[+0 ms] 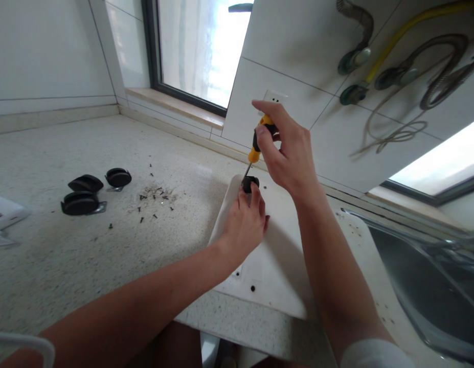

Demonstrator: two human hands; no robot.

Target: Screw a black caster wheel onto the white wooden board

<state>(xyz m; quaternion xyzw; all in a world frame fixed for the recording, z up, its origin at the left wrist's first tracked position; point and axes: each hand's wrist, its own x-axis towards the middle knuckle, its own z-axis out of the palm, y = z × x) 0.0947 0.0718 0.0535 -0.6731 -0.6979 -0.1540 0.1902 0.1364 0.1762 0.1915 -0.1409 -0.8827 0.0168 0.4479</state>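
On the speckled surface [144,271], the black caster [251,184] stood near the white panel's [275,294] far-left corner, pinched by the left hand [245,217]. The right hand [288,153] loosely gripped the screwdriver [254,155]. Work appeared incomplete: three casters [80,204] lay loose.

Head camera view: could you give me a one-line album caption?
The right hand points a screwdriver down beside a caster that the left hand holds on a white panel.

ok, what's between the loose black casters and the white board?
Small dark screws and fine debris, scattered on the counter, closer to the casters than to the board. Seen in the head view.
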